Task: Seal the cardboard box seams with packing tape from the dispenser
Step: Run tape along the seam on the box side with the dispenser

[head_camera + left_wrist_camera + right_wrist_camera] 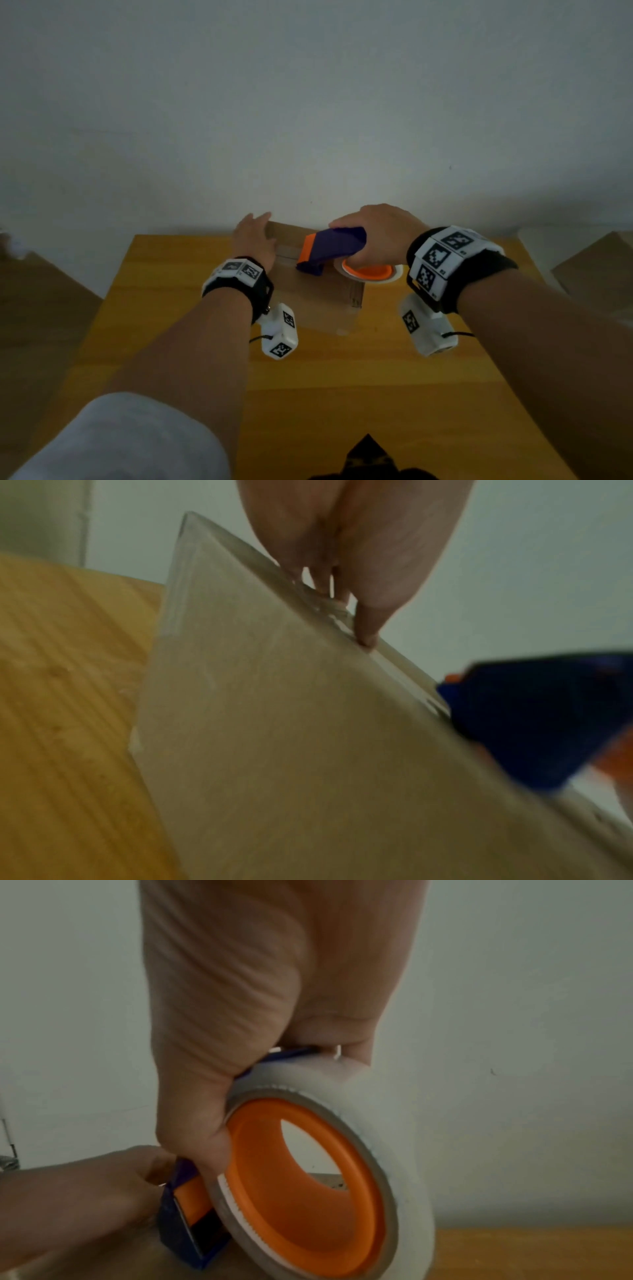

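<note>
A wooden table (342, 394) with yellow-orange grain stands against a pale wall. A cardboard box (318, 301) sits directly on it toward twelve o'clock, close to the far edge, one corner pointing toward five o'clock. Bare wood surrounds the box on its near sides.

seen from above: a cardboard box (317, 298) on a yellow wooden table (342, 394), set against a pale wall (308, 102). left hand (255, 240) laid flat on the box's far left corner, fingers straight. right hand (380, 233) wrapped round a blue and orange tape dispenser (329, 250), its front end down on the box top, just beside the left hand. white tape roll (370, 272) with orange core under the right hand. marker-covered bands (445, 260) on both wrists. more cardboard (596, 263) at far right.
</note>
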Tool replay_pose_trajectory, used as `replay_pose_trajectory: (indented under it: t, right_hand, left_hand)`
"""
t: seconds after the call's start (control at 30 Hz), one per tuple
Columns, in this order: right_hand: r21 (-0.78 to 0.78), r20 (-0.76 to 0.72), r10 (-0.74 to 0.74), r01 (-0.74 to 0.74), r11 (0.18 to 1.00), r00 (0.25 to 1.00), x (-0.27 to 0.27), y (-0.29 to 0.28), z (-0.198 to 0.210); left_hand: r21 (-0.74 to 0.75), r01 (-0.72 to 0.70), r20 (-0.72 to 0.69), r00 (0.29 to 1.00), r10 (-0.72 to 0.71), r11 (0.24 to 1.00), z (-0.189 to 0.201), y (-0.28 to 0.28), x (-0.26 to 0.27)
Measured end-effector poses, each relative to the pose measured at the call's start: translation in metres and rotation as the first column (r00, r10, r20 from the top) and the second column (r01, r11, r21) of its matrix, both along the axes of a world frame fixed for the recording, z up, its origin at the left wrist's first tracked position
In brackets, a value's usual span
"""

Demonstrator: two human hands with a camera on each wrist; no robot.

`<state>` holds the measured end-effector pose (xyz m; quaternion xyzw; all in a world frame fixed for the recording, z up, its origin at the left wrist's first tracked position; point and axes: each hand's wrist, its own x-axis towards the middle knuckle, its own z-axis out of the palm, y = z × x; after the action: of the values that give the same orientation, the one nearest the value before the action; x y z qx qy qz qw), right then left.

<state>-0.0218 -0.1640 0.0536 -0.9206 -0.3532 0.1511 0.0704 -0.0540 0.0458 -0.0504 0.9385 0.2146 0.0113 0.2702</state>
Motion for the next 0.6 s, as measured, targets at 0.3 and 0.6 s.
replay_pose_trajectory:
  t: [0.3, 0.6]
  right_hand:
    - [0.014, -0.063, 0.018, -0.017, 1.000, 0.998, -0.003, -0.008, 0.005]
    - [-0.037, -0.101, 0.035, -0.039, 0.999, 0.994, 0.001, -0.012, 0.010]
  left_hand:
    - [0.241, 0.392, -0.176, 0.917, -0.357, 0.888, -0.010, -0.025, -0.001]
    - [0.154, 0.359, -0.136, 0.930, -0.341, 0.920, -0.016, -0.023, 0.002]
